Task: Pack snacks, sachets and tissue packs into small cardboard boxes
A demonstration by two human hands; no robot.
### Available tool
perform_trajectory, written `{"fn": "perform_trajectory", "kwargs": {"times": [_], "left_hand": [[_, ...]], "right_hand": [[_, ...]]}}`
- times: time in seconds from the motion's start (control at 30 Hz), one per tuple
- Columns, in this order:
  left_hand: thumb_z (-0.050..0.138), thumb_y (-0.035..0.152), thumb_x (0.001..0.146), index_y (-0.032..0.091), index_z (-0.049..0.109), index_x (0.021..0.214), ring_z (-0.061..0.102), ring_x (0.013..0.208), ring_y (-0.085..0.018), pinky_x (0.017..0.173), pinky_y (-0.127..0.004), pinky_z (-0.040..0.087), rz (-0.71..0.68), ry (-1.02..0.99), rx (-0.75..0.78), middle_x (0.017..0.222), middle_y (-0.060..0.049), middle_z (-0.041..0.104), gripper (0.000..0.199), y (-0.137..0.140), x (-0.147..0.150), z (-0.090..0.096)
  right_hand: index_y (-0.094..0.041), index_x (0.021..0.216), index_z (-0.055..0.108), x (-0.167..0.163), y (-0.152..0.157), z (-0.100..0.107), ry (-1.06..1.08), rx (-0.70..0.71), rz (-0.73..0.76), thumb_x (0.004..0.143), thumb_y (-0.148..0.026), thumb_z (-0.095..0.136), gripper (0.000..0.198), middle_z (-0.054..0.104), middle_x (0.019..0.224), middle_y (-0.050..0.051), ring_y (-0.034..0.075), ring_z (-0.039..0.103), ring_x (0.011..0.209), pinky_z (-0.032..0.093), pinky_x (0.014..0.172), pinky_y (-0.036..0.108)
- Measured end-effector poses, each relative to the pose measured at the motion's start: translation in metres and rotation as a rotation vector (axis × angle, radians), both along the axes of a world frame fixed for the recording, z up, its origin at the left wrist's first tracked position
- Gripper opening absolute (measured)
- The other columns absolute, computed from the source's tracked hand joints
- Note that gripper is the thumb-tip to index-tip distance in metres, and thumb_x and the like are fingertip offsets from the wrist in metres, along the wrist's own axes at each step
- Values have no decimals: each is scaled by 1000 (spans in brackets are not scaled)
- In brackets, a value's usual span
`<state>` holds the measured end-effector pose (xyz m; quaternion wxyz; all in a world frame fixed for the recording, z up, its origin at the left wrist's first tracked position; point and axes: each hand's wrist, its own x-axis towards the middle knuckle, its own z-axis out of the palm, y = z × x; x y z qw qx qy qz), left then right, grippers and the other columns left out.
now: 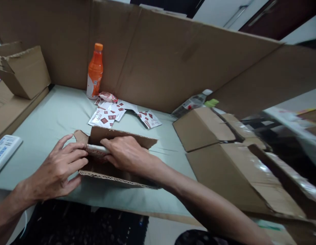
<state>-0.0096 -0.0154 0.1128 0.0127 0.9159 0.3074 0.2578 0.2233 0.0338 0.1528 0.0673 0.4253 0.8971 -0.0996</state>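
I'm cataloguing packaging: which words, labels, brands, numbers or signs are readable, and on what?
"Meal", on the front white packet; the word above it is unclear.
Too small or blurred: print or marks on the white device, orange bottle, other white packet and held packet.

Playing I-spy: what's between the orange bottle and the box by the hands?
White packets and a reddish wrapper lie there, in the head view.

Packet (98,150) in box (96,133) opening, sachets (103,117) behind, upright bottle (95,75) behind the leftmost; device (6,152) at left, cartons (219,177) at right
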Motion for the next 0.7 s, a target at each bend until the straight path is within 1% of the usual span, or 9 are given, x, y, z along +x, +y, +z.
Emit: {"fn": "perform_trajectory", "kwargs": {"times": [0.07,0.13,0.23,0.3,0.4,0.47,0.57,0.63,0.7], "left_hand": [[58,12,88,17,71,100,68,115,-31,118,-63,37,9,5,24,104,-9,77,18,-4,-2,0],[60,11,89,17,71,98,66,120,-31,118,-62,38,27,-4,51,108,-11,75,16,-8,-5,-1],[62,9,88,18,70,98,58,132,-33,120,-62,36,45,-61,95,119,-13,70,16,-13,-9,-5],[62,7,86,19,70,95,54,137,-33,122,-62,36,37,-91,102,127,-13,67,17,-15,-11,-9],[61,4,85,19,68,91,53,138,-33,122,-62,36,8,-85,86,134,-13,64,18,-16,-12,-13],[61,4,85,18,68,90,55,136,-33,121,-63,37,-4,-73,85,133,-14,64,17,-15,-11,-14],[62,4,84,18,69,89,58,132,-32,119,-62,41,-7,-51,103,130,-14,65,16,-15,-10,-13],[63,4,81,18,70,88,58,131,-33,119,-63,41,-4,-42,110,130,-14,65,17,-15,-9,-13],[63,4,80,17,70,88,57,132,-34,119,-63,41,-3,-44,112,133,-15,63,17,-16,-9,-15]], "right_hand": [[-17,93,70,-1,3,-5,16,-65,12,94,-20,60,10,75,85,9,19,62,71,34,62,30],[-18,85,69,8,1,-5,160,-90,-68,92,-16,59,13,74,82,5,16,60,70,34,63,28],[-18,91,70,30,-7,-5,418,-129,-264,91,-13,54,17,74,84,2,15,62,72,40,66,26],[-18,93,71,42,-12,-7,376,-223,-289,87,-11,55,19,75,87,1,17,65,77,43,68,26],[-19,98,75,51,-18,-5,63,-319,-185,83,-12,60,22,78,97,7,23,69,89,46,76,32],[-18,118,74,50,-21,4,-26,-240,-125,84,-19,66,35,77,115,13,30,69,106,49,87,38],[-16,149,55,38,-25,21,54,-74,-13,82,-28,74,70,64,142,18,35,58,131,45,104,46],[-15,152,51,21,-27,28,73,-47,79,84,-28,73,73,61,145,19,35,59,129,45,104,48],[-13,143,58,-2,-28,30,26,-41,154,87,-24,71,59,67,135,19,34,66,117,47,97,46]]}}
